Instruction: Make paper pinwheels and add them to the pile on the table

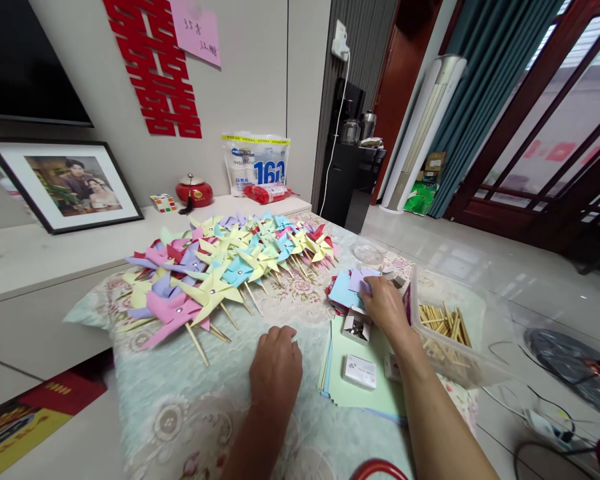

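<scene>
My right hand reaches over a pile of small colored paper squares, its fingers closed at the edge of a purple paper square. Light blue paper lies beside it. My left hand rests on the tablecloth with its fingers curled in; a pale bit shows by the fingertips, but what it is stays hidden. Below the right hand stands an open small box of dark metal bits. A closed white box sits on a stack of pale green paper sheets.
Many paper pinwheels on wooden sticks lie heaped at the left. A clear plastic bin at the right holds wooden sticks. A round clear lid lies behind the squares. A red curved handle shows at the front edge.
</scene>
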{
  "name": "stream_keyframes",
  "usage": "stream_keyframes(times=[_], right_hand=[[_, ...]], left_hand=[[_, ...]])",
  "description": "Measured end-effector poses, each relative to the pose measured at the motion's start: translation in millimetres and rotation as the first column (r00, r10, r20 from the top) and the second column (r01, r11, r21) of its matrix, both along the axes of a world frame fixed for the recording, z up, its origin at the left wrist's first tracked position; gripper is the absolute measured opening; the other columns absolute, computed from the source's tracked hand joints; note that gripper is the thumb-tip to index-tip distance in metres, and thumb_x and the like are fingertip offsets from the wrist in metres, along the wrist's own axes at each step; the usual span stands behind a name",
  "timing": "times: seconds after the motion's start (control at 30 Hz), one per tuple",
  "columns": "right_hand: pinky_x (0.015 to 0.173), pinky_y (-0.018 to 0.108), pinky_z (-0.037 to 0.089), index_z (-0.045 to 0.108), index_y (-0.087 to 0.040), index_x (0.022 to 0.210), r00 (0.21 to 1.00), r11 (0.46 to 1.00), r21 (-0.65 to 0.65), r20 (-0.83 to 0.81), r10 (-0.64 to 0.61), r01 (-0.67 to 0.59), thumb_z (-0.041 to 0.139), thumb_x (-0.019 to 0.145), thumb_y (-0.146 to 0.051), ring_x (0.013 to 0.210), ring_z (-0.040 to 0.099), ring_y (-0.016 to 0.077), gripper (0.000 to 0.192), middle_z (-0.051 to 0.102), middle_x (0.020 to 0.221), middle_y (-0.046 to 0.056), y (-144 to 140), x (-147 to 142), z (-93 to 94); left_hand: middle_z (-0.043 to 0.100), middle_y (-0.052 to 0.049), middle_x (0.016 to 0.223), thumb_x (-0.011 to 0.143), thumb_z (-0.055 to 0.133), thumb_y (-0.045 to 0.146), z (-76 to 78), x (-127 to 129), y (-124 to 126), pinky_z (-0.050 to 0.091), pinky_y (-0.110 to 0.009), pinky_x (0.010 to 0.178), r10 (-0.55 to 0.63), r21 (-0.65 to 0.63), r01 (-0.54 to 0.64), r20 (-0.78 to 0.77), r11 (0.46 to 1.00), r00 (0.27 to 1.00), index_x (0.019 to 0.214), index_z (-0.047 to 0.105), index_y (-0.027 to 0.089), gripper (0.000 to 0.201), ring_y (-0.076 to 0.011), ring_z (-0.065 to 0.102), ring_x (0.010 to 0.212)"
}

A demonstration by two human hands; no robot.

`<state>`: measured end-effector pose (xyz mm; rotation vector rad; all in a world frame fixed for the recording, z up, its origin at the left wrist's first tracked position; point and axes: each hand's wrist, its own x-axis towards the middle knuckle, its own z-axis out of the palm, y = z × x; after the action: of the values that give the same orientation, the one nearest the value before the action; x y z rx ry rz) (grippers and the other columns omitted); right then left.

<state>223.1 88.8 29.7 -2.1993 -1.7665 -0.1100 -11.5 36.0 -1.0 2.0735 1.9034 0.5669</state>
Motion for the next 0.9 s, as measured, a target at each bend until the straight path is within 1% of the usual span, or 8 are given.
stream_keyframes(times=[0.13,0.23,0.4,0.53,0.63,0.7,0.83,0.9], right_hand=[[0.080,0.032,0.042,0.067,-0.015,0.118,1.000,0.998,-0.063,-0.004,-0.008,0.008,0.061,0.088,-0.021,0.104,0.065,0.0295,0.031,0.071,0.113,0.016,2.1,0.3,-2.8],[0.078,0.032,0.041,0.068,-0.016,0.113,1.000,0.997,-0.079,-0.006,-0.016,0.015,0.059,0.090,-0.024,0.103,0.066,0.0288,0.026,0.073,0.110,0.015,2.1,-0.4,-2.5],[0.073,0.029,0.040,0.070,-0.018,0.107,1.000,0.998,-0.063,-0.004,-0.026,0.025,0.057,0.093,-0.028,0.099,0.069,0.0258,0.022,0.076,0.104,0.012,1.8,0.2,-2.6],[0.065,0.029,0.037,0.072,-0.018,0.100,0.999,0.999,-0.030,0.027,-0.042,0.042,0.051,0.096,-0.024,0.088,0.071,0.0257,0.023,0.077,0.096,0.012,2.8,0.9,-5.8],[0.062,0.030,0.034,0.072,-0.015,0.096,0.996,0.998,0.019,0.065,-0.064,0.063,0.049,0.096,-0.020,0.080,0.070,0.0263,0.024,0.076,0.087,0.015,4.2,0.9,-8.0],[0.063,0.031,0.035,0.072,-0.013,0.095,0.993,0.995,0.075,0.087,-0.078,0.072,0.049,0.094,-0.016,0.078,0.069,0.0263,0.023,0.075,0.087,0.016,5.1,0.9,-8.4],[0.073,0.033,0.040,0.069,-0.012,0.098,0.988,0.973,0.217,0.112,-0.101,0.075,0.046,0.092,-0.011,0.087,0.066,0.0272,0.024,0.073,0.094,0.016,5.9,2.1,-7.0],[0.080,0.034,0.042,0.067,-0.013,0.101,0.989,0.949,0.310,0.111,-0.100,0.061,0.045,0.093,-0.012,0.091,0.064,0.0272,0.024,0.072,0.096,0.015,5.4,2.4,-5.4]], left_hand=[[0.070,-0.010,0.100,0.088,0.053,0.008,-1.8,0.9,0.8,0.048,-0.038,0.088,-0.001,0.000,0.001,-0.006,1.000,1.000,0.102,0.071,0.015,0.024,-0.0279,0.063,0.100],[0.070,-0.010,0.100,0.089,0.052,0.008,-1.2,0.6,0.7,0.048,-0.038,0.089,-0.003,-0.008,0.003,-0.005,1.000,1.000,0.103,0.071,0.015,0.025,-0.0280,0.063,0.101],[0.070,-0.010,0.101,0.089,0.051,0.008,-1.0,-0.1,0.3,0.048,-0.039,0.089,-0.002,-0.015,0.002,0.007,1.000,1.000,0.103,0.071,0.014,0.025,-0.0285,0.062,0.101],[0.069,-0.009,0.099,0.089,0.051,0.008,-5.7,0.0,0.8,0.048,-0.037,0.085,0.008,0.014,-0.008,0.013,1.000,1.000,0.102,0.070,0.016,0.025,-0.0277,0.062,0.099],[0.069,-0.009,0.098,0.089,0.051,0.009,-7.5,-0.1,1.4,0.048,-0.036,0.084,0.009,0.034,-0.010,0.012,0.999,1.000,0.102,0.070,0.017,0.024,-0.0271,0.062,0.098],[0.070,-0.009,0.099,0.089,0.051,0.009,-6.3,-0.4,1.3,0.047,-0.036,0.085,0.009,0.027,-0.009,0.009,1.000,1.000,0.102,0.070,0.017,0.024,-0.0271,0.062,0.099],[0.069,-0.009,0.101,0.089,0.051,0.009,-2.8,-1.0,0.2,0.047,-0.036,0.088,0.007,0.005,-0.007,0.009,1.000,1.000,0.103,0.070,0.016,0.025,-0.0273,0.061,0.101],[0.069,-0.010,0.101,0.089,0.050,0.009,-2.9,-1.2,0.1,0.046,-0.036,0.089,0.003,0.004,-0.003,0.015,1.000,1.000,0.103,0.070,0.016,0.026,-0.0273,0.061,0.101]])
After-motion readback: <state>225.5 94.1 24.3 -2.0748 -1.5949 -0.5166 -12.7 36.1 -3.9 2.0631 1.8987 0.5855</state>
